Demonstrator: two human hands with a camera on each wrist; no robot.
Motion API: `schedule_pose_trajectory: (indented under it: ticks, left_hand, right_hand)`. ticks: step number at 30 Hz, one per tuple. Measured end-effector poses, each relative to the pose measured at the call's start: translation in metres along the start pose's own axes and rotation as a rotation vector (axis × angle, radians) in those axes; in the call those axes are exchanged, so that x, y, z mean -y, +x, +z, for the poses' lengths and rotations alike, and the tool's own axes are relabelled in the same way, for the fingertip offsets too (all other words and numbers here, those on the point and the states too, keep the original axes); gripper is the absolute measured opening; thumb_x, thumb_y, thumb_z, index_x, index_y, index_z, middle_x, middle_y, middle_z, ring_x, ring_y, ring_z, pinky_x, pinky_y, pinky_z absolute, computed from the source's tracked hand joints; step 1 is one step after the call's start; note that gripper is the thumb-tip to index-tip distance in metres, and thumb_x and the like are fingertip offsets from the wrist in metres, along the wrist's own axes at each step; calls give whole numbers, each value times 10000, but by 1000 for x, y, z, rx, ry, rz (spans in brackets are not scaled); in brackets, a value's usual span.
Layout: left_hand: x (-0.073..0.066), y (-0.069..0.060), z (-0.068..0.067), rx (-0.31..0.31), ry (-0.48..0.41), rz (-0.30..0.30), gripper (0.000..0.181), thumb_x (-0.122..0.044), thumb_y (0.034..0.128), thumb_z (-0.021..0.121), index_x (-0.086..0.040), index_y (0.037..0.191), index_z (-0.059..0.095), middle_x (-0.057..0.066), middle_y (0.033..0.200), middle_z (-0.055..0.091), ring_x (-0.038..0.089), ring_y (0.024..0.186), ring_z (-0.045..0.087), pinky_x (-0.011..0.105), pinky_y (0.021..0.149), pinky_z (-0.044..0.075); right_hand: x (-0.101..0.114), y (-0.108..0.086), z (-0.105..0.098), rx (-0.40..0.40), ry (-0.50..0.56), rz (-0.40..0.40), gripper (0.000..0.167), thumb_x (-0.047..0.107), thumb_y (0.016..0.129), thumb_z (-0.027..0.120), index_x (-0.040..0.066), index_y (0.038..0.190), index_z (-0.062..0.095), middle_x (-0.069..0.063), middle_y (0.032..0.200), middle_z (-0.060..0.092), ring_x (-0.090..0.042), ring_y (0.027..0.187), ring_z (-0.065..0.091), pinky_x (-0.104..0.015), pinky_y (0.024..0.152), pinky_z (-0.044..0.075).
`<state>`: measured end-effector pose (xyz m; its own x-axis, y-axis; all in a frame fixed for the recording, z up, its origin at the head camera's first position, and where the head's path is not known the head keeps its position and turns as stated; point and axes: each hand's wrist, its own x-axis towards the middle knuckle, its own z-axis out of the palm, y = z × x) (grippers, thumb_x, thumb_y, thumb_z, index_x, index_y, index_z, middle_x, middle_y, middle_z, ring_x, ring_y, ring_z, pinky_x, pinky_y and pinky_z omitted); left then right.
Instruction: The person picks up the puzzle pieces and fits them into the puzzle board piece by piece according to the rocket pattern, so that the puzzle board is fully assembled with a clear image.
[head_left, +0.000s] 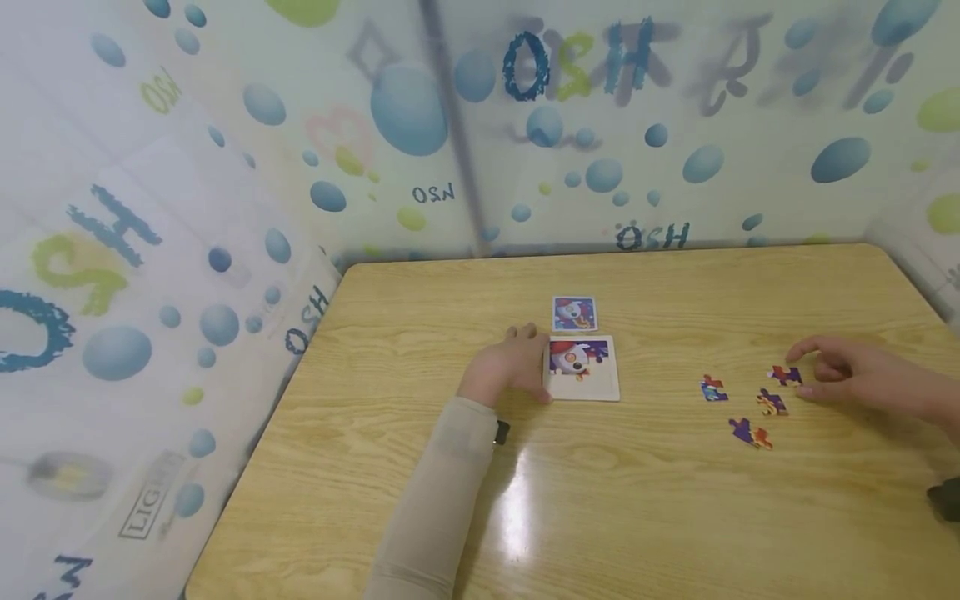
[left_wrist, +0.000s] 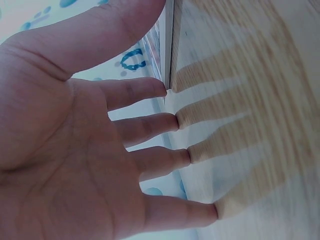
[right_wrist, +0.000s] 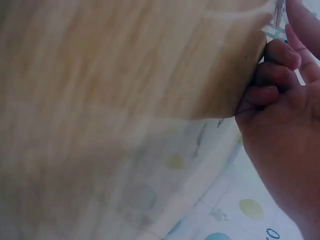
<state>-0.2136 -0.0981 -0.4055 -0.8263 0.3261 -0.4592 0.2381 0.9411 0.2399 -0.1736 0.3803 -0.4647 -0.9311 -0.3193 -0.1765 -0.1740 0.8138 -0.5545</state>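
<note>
My left hand [head_left: 512, 365] rests at the left edge of a square puzzle board [head_left: 588, 388], thumb and index finger touching its edge. In the left wrist view, the straight fingers [left_wrist: 145, 129] stand with their tips on the table. The board's upper part holds joined pieces showing a white cartoon face; its lower part is bare. My right hand [head_left: 851, 373] is beside a red and purple puzzle piece [head_left: 786, 376], thumb and index finger apart around its right side. The other fingers are curled in the right wrist view, where the piece is hidden.
A small picture card [head_left: 574, 313] lies just behind the board. More loose pieces lie right of the board: a red and blue piece [head_left: 714, 388], a purple and yellow piece [head_left: 772, 403], and purple and orange ones [head_left: 742, 431]. Patterned curtains [head_left: 600, 208] border the wooden table [head_left: 637, 500].
</note>
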Motion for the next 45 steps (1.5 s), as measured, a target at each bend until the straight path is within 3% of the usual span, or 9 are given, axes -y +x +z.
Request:
schedule_pose_trajectory:
  ticks: [15,30,37,41,45]
  left_hand:
    - [3,1,2,-1,-4,6,1049,-350,841,916,-142,1680,320,113,1803,171,408,1674,121,664,1303,279]
    - [3,3,4,0,-28,-8,1061,-340,832,921,-166,1685,314,91,1805,167,380,1680,114,660,1305,277]
    - [2,2,1,-1,-32,-9,1067,-329,832,918,-166,1689,303,92,1810,146,377,1682,101,661,1312,250]
    - [2,2,1,-3,-33,-11,1066,-338,838,914,-167,1691,297,91,1811,139,377,1683,92,656,1318,243]
    - [3,2,2,-4,-23,-5,1080,-344,829,921,-156,1690,296,101,1809,144,381,1682,97,663,1313,247]
  right_hand:
    - [4,0,1,29,-26,63,408,276,1011,742,11,1273,578,15,807,421,-102,684,384,-228,711,313]
    - [2,-6,8,-45,-127,2,253,255,1003,754,89,1155,639,18,810,445,-55,675,376,-243,642,309]
    - [7,-10,9,-116,-173,-70,168,178,978,778,160,994,612,40,799,456,5,708,384,-235,641,310]
    - [11,-11,10,-144,-186,-99,155,135,962,786,150,1036,651,54,780,427,17,688,356,-227,630,305]
    - [11,-11,10,-135,-181,-74,151,161,968,786,120,1067,678,51,790,439,8,691,364,-231,635,311]
